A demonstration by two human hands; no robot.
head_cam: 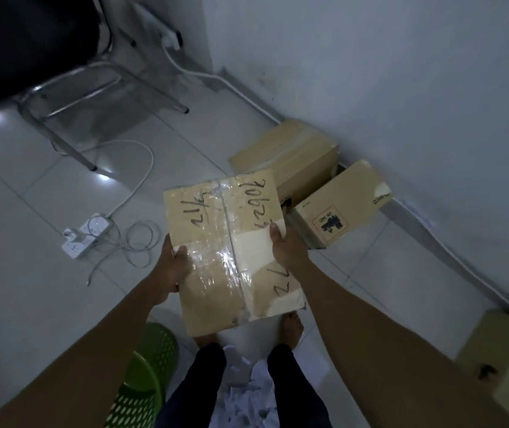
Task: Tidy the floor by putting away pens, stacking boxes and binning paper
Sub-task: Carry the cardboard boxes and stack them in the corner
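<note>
Now the person holds a taped brown box [225,251] up in the air, above the bare feet. It has black writing on top. The left hand [174,267] grips its left edge, thumb on top. The right hand [287,245] grips its right edge the same way. Just behind it, a far box [287,152] and a near box [339,205] sit side by side against the wall. Crumpled white paper [247,396] lies between the legs, beside a green basket [145,366]. A white power strip [88,234] lies off to the left.
</note>
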